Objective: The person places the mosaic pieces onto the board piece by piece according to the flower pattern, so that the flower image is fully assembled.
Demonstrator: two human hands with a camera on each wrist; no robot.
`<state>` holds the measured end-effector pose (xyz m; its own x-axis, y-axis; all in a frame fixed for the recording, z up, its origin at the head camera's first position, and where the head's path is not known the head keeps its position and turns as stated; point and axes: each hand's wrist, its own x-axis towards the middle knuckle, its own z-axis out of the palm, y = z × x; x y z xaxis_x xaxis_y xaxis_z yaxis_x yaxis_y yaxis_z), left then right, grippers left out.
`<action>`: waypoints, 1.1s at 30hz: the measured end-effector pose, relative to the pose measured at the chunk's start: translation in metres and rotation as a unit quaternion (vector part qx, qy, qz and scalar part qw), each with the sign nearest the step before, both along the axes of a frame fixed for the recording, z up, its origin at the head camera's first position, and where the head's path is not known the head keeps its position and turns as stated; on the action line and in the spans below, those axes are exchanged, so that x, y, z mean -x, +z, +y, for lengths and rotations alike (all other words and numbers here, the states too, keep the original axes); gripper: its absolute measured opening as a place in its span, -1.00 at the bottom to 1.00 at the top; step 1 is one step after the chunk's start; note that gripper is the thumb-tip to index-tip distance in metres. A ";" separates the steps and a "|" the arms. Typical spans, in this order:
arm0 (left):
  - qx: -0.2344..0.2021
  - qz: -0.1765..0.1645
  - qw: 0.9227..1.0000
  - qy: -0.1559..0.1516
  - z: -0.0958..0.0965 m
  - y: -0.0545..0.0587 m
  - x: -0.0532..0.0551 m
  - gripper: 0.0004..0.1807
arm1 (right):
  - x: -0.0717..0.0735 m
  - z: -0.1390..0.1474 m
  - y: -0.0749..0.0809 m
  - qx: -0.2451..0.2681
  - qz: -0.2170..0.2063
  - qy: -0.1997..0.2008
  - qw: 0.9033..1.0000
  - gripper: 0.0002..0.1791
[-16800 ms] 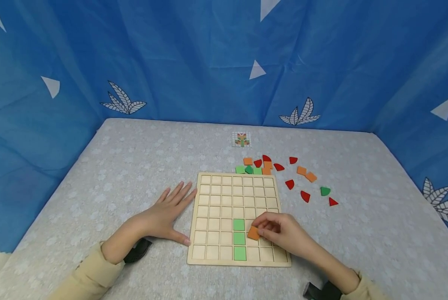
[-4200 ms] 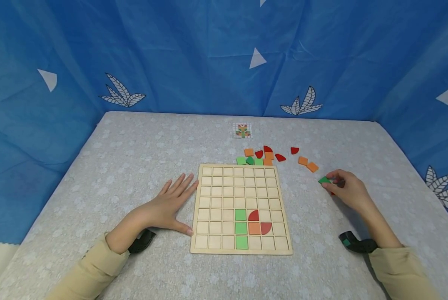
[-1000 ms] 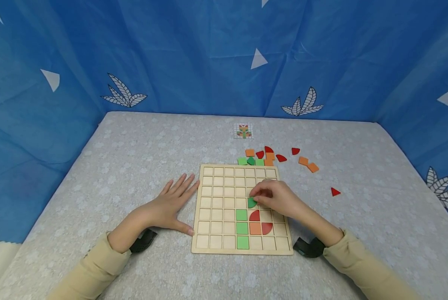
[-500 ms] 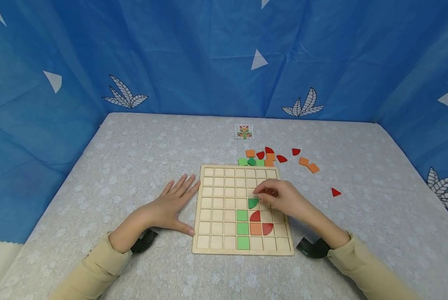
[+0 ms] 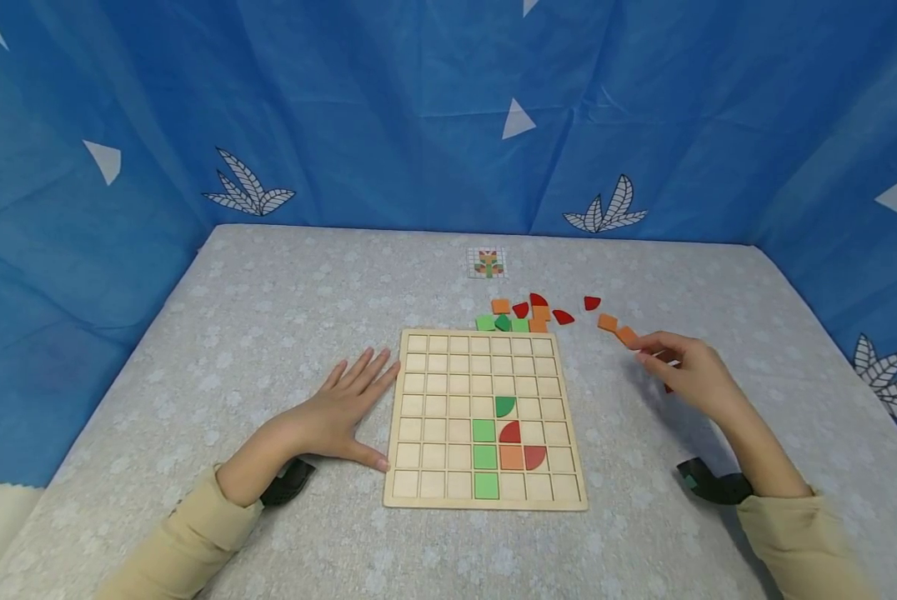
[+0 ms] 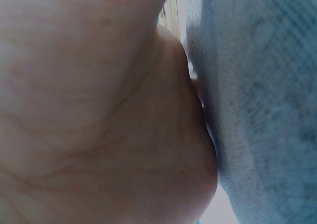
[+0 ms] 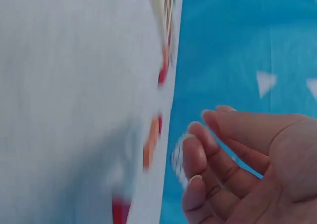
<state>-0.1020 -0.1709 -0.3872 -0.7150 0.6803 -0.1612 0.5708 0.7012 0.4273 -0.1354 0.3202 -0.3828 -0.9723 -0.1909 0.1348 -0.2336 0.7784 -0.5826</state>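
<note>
Now left hand (image 5: 330, 421) spread, touching board (image 5: 435, 429); right hand (image 5: 690, 373) empty, loosely curled near orange tile (image 5: 625, 336).

Red piece (image 5: 669, 388) mostly hidden behind right hand (image 5: 689, 372), card (image 5: 487, 262) details too small

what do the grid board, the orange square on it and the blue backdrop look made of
Grid board: likely wood, matte, judging by its pale tan, unpainted look.
Orange square on it: matte-looking, perhaps painted wood or plastic; its flat, even colour leaves that open.
Blue backdrop: apparently fabric, with soft folds and slight sheen, though plastic sheeting is possible.
</note>
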 end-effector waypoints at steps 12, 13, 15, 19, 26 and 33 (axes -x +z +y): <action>-0.001 0.002 1.000 -0.003 0.000 0.000 0.000 0.37 | -0.011 0.034 0.019 -0.045 -0.123 0.050 0.990 -0.66; -0.001 0.001 1.000 -0.003 0.000 0.000 0.000 0.37 | -0.010 0.035 0.017 -0.036 -0.116 0.058 0.991 -0.69; 0.000 0.000 1.000 -0.002 0.000 0.000 0.000 0.37 | -0.010 0.037 0.013 -0.027 -0.094 0.066 0.993 -0.76; 0.000 -0.001 1.000 0.001 0.000 0.001 0.000 0.37 | -0.008 0.037 0.009 -0.022 -0.069 0.070 0.995 -0.79; -0.003 0.003 1.000 -0.003 0.000 0.000 0.000 0.37 | -0.008 0.032 0.015 -0.068 -0.085 0.032 0.994 -0.75; 0.002 0.004 1.000 -0.003 0.000 0.000 0.000 0.37 | -0.008 0.020 0.018 -0.093 -0.065 0.042 0.993 -0.85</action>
<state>-0.1022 -0.1713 -0.3868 -0.7117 0.6847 -0.1570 0.5793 0.6985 0.4202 -0.1276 0.3405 -0.3648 -0.9587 -0.2819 -0.0370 -0.2342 0.8567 -0.4596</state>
